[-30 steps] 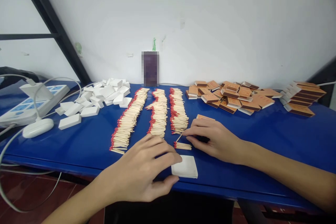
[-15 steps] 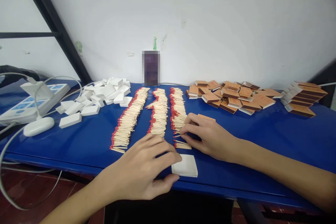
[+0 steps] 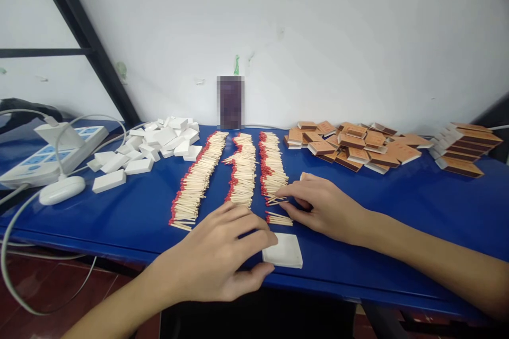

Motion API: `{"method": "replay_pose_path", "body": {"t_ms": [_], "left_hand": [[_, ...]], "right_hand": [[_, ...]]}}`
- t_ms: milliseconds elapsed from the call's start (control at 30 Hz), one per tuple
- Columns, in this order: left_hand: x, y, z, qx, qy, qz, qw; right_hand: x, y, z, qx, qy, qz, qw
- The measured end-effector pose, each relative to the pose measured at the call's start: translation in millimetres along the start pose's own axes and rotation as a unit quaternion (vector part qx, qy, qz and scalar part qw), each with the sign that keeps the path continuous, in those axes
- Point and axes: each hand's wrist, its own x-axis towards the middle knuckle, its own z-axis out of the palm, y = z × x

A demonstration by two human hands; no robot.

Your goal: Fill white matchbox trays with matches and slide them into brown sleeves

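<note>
My left hand [image 3: 222, 254] curls at the left end of a white matchbox tray [image 3: 287, 250] near the table's front edge, index finger and thumb at its corners. My right hand [image 3: 324, 204] is at the near end of the right-hand row of red-tipped matches [image 3: 272, 161], its thumb and index finger around a few match ends. Just nearer lies a small separate group of matches [image 3: 279, 219]. Two more rows run alongside, a middle row [image 3: 242, 169] and a left row [image 3: 199, 180]. Behind my right hand an orange matchbox sleeve [image 3: 304, 176] is mostly hidden.
White trays [image 3: 159, 140] lie heaped at the back left. Orange-brown sleeves [image 3: 353, 143] are piled at the back right, beside a stack of sleeves [image 3: 463, 148]. A power strip [image 3: 51, 156] with white cables occupies the left. A pixelated dark rectangle [image 3: 230, 103] stands against the wall.
My right thumb and index finger have shifted slightly right and parted a little. A gap now shows between the right row and the nearer match group. My left hand stays at the tray.
</note>
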Motion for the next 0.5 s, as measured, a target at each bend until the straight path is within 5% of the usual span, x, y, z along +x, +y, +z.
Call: {"method": "replay_pose_path", "body": {"t_ms": [500], "left_hand": [[-0.1,1.4,-0.9,0.024,0.012,-0.072,0.997]], "right_hand": [[-2.6,1.3,3.7,-0.027,0.013,-0.028,0.999]]}}
